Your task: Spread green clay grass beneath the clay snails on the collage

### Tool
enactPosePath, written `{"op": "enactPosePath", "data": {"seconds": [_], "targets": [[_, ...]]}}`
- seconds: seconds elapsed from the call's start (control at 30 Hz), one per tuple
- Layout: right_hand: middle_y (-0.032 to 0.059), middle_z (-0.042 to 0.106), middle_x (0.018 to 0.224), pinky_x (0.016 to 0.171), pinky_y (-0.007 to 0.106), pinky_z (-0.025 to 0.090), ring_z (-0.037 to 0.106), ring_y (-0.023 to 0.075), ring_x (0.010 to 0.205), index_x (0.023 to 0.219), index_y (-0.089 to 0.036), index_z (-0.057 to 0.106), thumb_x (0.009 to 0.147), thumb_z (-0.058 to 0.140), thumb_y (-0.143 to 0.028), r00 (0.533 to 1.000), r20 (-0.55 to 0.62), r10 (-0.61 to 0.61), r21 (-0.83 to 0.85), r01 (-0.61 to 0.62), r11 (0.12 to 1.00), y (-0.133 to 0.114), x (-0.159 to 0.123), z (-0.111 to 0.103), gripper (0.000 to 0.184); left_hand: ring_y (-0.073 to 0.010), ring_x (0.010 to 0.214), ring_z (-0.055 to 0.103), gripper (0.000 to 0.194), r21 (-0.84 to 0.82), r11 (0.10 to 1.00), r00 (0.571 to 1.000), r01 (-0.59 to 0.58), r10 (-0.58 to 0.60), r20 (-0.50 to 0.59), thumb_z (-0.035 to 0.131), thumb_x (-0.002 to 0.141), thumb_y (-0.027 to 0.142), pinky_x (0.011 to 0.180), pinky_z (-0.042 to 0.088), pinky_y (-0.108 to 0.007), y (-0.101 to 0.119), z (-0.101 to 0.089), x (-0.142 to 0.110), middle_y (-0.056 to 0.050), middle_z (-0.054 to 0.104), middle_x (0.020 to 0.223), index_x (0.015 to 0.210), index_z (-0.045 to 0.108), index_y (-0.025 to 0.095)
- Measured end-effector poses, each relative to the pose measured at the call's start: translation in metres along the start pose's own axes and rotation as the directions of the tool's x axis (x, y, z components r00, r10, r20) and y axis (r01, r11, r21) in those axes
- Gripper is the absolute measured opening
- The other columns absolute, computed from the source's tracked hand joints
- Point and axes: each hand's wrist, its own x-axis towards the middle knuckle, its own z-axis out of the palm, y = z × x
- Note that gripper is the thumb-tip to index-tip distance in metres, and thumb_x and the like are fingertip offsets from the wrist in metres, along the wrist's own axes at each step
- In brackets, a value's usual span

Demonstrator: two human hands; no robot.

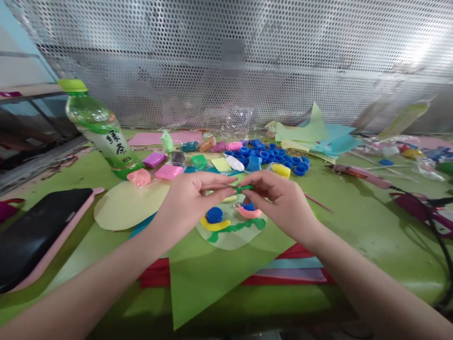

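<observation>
Green bottle (102, 132) at left, then clay packets (169, 172) in a row behind the left hand (187, 193), whose thumb and fingertips pinch one end of a green bit (243, 188). Beneath, on the disc (231, 242), a yellow piece (208, 225) carries a blue cap (214, 215) — no eyes visible — beside a green strip (233, 228) and an eyed pink piece (249, 213), seemingly further along. The right hand (279, 193) pinches the bit's other end, above the disc — not yet laid. Loose caps (272, 153) lie behind, apparently unused.

The left hand (193, 192) and right hand (283, 197) are holding a thin green strip (245, 188) above a decorated pale disc (231, 240); a bottle (101, 130) is standing left on the tabletop (357, 236).
</observation>
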Motion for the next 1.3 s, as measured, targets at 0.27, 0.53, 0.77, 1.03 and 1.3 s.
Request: {"op": "enactPosePath", "data": {"seconds": [0.27, 0.53, 0.77, 1.03, 1.3], "targets": [[0.0032, 0.064, 0.089, 0.073, 0.022, 0.051, 0.061, 0.0127, 0.080, 0.100, -0.016, 0.065, 0.084, 0.059, -0.015, 0.949, 0.111, -0.296, -0.251, 0.315, 0.915, 0.016, 0.005, 0.001, 0.018, -0.0200, 0.087, 0.066, 0.042, -0.050, 0.993, 0.994, 0.109, -0.107, 0.039, 0.062, 0.074, 0.042, 0.070, 0.055, -0.029, -0.027, 0.000, 0.009, 0.000, 0.071, 0.088, 0.113, 0.059, 0.026], [0.0047, 0.063, 0.081, 0.076, 0.024, 0.050, 0.060, 0.0135, 0.079, 0.082, -0.014, 0.061, 0.088, 0.049, -0.011, 0.901, 0.131, -0.414, -0.422, 0.429, 0.799, 0.021, 0.000, -0.003, 0.014, -0.0213, 0.086, 0.065, 0.043, -0.119, 0.971, 0.977, 0.205, -0.196, 0.084, 0.061, 0.073, 0.045, 0.070, 0.053, -0.032, -0.039, 0.013, 0.004, -0.001, 0.069, 0.076, 0.110, 0.059, 0.024], [0.0029, 0.060, 0.085, 0.070, 0.017, 0.049, 0.058, 0.0099, 0.079, 0.088, -0.015, 0.058, 0.085, 0.054, -0.011, 0.944, 0.136, -0.301, -0.225, 0.326, 0.918, 0.020, -0.003, 0.003, 0.006, -0.0165, 0.072, 0.065, 0.043, -0.189, 0.943, 0.955, 0.274, -0.242, 0.174, 0.069, 0.067, 0.037, 0.064, 0.053, -0.028, -0.027, 0.011, 0.008, 0.001, 0.067, 0.074, 0.106, 0.059, 0.023], [0.0012, 0.062, 0.082, 0.071, 0.023, 0.049, 0.060, 0.0123, 0.078, 0.084, -0.019, 0.057, 0.085, 0.053, -0.011, 0.949, 0.163, -0.270, -0.291, 0.308, 0.906, 0.019, -0.007, -0.006, 0.009, -0.0121, 0.070, 0.064, 0.031, 0.018, 0.994, 0.988, 0.106, -0.107, 0.112, 0.070, 0.069, 0.034, 0.065, 0.051, -0.020, -0.024, -0.001, -0.002, 0.006, 0.067, 0.073, 0.099, 0.064, 0.032], [-0.0039, 0.066, 0.082, 0.059, 0.018, 0.047, 0.060, 0.0095, 0.069, 0.086, -0.024, 0.064, 0.081, 0.058, -0.016, 0.989, 0.091, 0.116, -0.277, -0.087, 0.957, 0.018, -0.002, -0.022, 0.012, -0.0112, 0.070, 0.066, 0.027, 0.353, 0.934, 0.997, -0.050, 0.027, 0.071, 0.061, 0.076, 0.041, 0.052, 0.050, -0.013, -0.018, -0.019, -0.018, 0.010, 0.070, 0.093, 0.103, 0.062, 0.043]]}}
